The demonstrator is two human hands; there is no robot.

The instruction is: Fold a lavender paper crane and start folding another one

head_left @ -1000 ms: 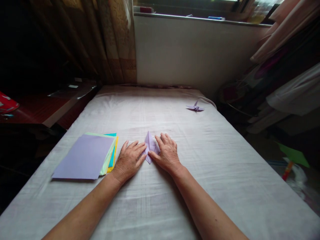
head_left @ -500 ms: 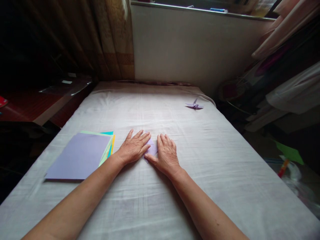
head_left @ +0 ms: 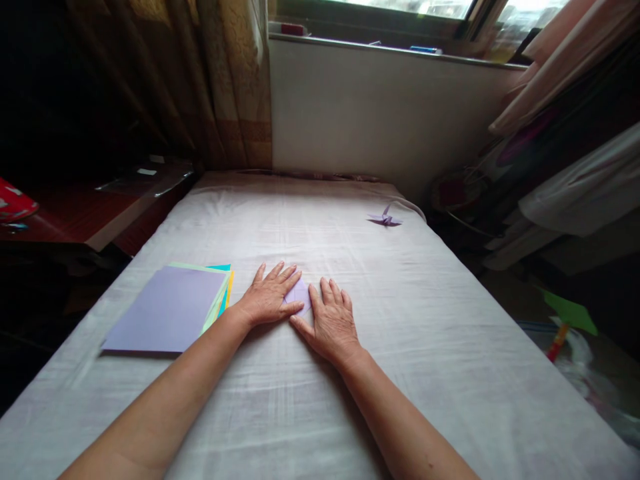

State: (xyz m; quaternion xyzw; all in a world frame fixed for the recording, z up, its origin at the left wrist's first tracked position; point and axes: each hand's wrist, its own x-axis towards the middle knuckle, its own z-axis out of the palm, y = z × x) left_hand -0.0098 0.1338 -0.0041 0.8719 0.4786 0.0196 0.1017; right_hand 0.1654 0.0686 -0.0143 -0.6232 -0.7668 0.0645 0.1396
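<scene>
A small folded piece of light purple paper (head_left: 299,295) lies flat on the cloth-covered surface (head_left: 280,413), with crease lines showing on it. My left hand (head_left: 270,293) rests palm down over its left part, fingers spread. On the other side my right hand (head_left: 333,320) lies flat, its thumb and index finger at the paper's right and lower edges. Parts of the paper are hidden under the hands. Left of my left hand is a stack of coloured paper sheets (head_left: 165,310), purple on top with green, blue and orange edges showing.
A folded purple paper crane (head_left: 386,218) stands at the far right of the cloth. Behind are a wall (head_left: 370,113) and a curtain (head_left: 235,93). A dark red wooden table (head_left: 85,207) stands at left, and clothes (head_left: 565,180) hang at right.
The view has tilted up, showing more of the window. My right hand has slid slightly, its fingers now lower, and more of the folded paper shows between the hands.
</scene>
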